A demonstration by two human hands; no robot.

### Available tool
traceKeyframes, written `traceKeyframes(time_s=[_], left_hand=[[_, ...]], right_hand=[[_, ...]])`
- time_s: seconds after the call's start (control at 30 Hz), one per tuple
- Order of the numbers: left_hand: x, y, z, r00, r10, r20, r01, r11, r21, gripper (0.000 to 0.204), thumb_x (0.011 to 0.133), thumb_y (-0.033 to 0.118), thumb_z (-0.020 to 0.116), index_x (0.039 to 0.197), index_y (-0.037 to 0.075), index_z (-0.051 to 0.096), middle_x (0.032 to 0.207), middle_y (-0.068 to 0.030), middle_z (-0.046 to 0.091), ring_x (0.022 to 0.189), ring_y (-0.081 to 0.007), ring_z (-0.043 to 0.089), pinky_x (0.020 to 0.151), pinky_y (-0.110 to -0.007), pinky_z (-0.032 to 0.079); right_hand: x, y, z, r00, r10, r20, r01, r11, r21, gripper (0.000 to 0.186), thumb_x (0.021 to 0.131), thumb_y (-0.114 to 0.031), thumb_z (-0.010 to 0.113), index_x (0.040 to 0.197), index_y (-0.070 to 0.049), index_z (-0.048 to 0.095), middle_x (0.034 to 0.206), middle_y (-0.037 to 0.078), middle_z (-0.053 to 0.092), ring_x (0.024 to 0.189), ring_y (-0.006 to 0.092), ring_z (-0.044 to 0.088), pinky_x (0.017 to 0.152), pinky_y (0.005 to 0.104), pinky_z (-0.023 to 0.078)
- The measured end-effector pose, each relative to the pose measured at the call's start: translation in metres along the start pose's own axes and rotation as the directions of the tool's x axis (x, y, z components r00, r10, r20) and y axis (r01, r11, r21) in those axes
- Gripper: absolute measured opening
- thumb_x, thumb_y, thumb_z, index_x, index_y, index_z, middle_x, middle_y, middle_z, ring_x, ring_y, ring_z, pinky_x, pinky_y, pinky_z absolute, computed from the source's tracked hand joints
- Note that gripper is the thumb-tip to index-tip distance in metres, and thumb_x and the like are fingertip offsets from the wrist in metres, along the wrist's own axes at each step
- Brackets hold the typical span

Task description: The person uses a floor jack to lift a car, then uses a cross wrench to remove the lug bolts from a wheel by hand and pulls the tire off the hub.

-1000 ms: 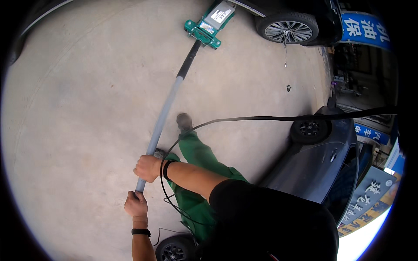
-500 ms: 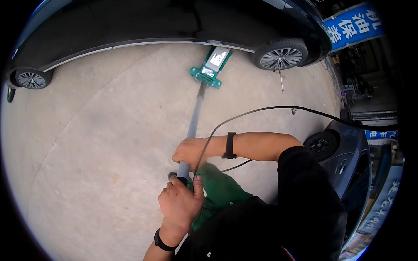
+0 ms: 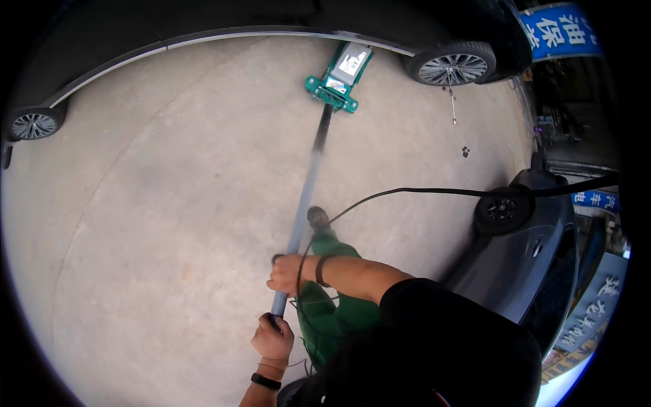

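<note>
A long grey jack handle (image 3: 305, 197) slants from my hands up to a green floor jack (image 3: 333, 91), whose front end reaches under the sill of a black car (image 3: 203, 24). My left hand (image 3: 272, 338) is wrapped round the dark grip at the handle's near end. A little farther up, my right hand (image 3: 285, 275) closes round the grey tube. A thin dark cable (image 3: 407, 190) passes in front of my right hand and runs off to the right.
A wrench (image 3: 453, 105) hangs from the wheel (image 3: 453, 64) of the black car. A small dark object (image 3: 466, 152) lies on the concrete floor (image 3: 169, 183). On the right stands a grey car (image 3: 508, 271). My shoe (image 3: 317, 217) is beside the handle.
Both hands, still gripping the handle, have moved down in the picture toward me. The black car and jack appear higher. My shoe has come into sight, and the cable lies lower.
</note>
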State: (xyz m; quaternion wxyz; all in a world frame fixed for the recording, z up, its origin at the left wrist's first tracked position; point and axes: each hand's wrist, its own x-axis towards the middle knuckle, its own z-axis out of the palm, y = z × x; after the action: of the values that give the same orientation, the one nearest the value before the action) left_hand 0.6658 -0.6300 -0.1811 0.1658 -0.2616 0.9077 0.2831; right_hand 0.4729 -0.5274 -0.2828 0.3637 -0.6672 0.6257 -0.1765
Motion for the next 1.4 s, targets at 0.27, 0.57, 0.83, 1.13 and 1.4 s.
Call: traceKeyframes(time_s=[0.27,0.57,0.83,1.13,1.4], left_hand=[[0.011,-0.132,0.124,0.996,-0.065,-0.068,0.072,0.992,0.101,0.014,0.086,0.021,0.058,0.084,0.007,0.053,0.069,-0.0131,0.065,0.057,-0.0362,0.063,0.05,-0.047,0.05],[0.012,-0.11,0.114,0.935,-0.348,0.063,0.336,0.93,0.147,0.036,0.095,0.037,0.051,0.077,0.006,0.056,0.074,-0.0187,0.068,0.065,-0.0418,0.065,0.058,-0.054,0.051],[0.002,0.139,-0.095,0.996,0.079,-0.036,-0.075,0.992,0.099,0.045,0.092,0.042,0.057,0.074,0.001,0.053,0.067,-0.0206,0.063,0.059,-0.0403,0.065,0.057,-0.047,0.053],[0.013,0.108,-0.084,0.999,-0.025,0.037,0.024,0.999,0.033,0.033,0.093,0.034,0.058,0.088,0.001,0.058,0.073,-0.018,0.067,0.062,-0.0386,0.065,0.057,-0.049,0.052],[0.003,-0.043,0.037,0.997,0.037,-0.061,-0.038,0.999,-0.011,0.014,0.091,0.017,0.056,0.098,0.005,0.056,0.069,-0.0137,0.066,0.056,-0.0366,0.064,0.048,-0.045,0.049]], right_hand=[[0.061,0.037,0.127,0.999,0.041,-0.015,-0.042,0.997,-0.067,0.021,0.07,-0.027,0.066,0.072,-0.008,0.059,0.064,0.009,0.066,0.063,0.0277,0.068,0.058,0.0398,0.054],[0.058,0.024,0.123,0.98,0.158,0.125,-0.15,0.986,-0.069,0.017,0.069,-0.022,0.071,0.077,-0.008,0.066,0.07,0.01,0.07,0.07,0.0296,0.07,0.063,0.0416,0.054],[-0.067,-0.034,-0.118,0.991,0.136,0.014,-0.136,0.991,-0.006,0.02,0.067,-0.023,0.071,0.076,-0.006,0.065,0.07,0.014,0.067,0.071,0.0355,0.067,0.066,0.0453,0.053],[-0.045,-0.018,-0.106,0.997,0.021,0.068,-0.013,0.993,-0.118,0.027,0.072,-0.034,0.067,0.073,-0.008,0.062,0.066,0.013,0.067,0.068,0.0331,0.068,0.063,0.0442,0.054],[0.02,0.01,0.028,0.998,0.04,0.048,-0.038,0.999,-0.033,0.023,0.071,-0.029,0.068,0.078,-0.008,0.062,0.07,0.011,0.068,0.069,0.0304,0.069,0.064,0.0431,0.055]])
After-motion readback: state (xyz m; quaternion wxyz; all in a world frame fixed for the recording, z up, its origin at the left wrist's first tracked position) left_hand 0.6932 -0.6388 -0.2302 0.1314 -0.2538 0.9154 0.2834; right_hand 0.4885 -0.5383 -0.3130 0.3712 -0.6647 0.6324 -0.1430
